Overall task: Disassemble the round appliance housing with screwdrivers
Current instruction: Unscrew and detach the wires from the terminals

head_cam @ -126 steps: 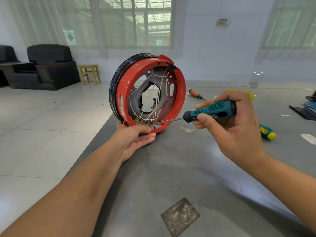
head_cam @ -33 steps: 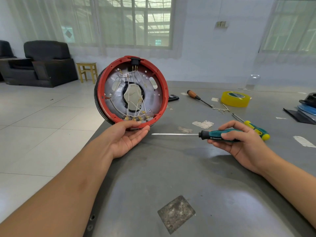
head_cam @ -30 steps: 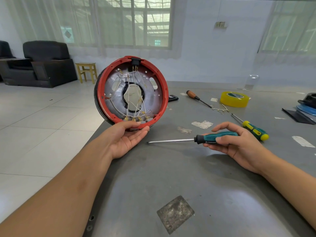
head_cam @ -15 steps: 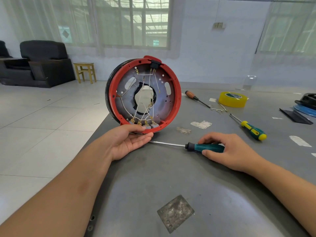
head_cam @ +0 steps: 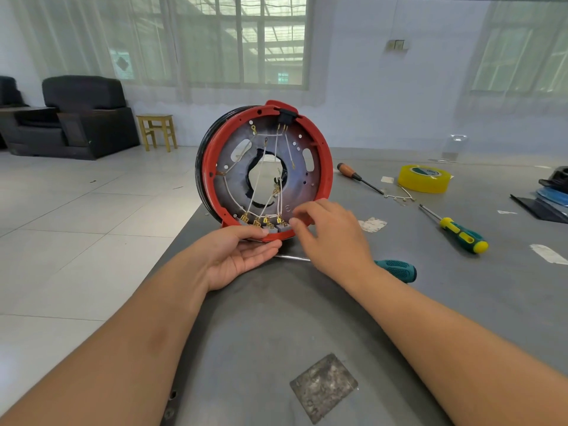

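- The housing (head_cam: 267,173) is stood on edge near the table's (head_cam: 307,318) left side, open face toward the camera, red rim in front, black rim behind.
- It's propped from below by the left hand (head_cam: 236,256): palm up, fingers straight and pressed together under the bottom rim, thumb laid on the rim's front lip.
- The right hand (head_cam: 332,235) is brought in just right of those fingers, loosely curled and a bit blurred; the fingertips look to be at the brass terminals (head_cam: 264,221), but whether anything is pinched cannot be told.
- Probably light-ish and stiff at the plastic rim, so that's where it's best gripped. The metal plate inside looks rigid too.
- The thin white wires (head_cam: 256,179) and terminals are likely the fragile bit, better not yanked or used as a handle. Being round, it could get rolled if let go.
- The teal screwdriver (head_cam: 396,269) is lying on the table just behind the right wrist, its shaft running under the hand.
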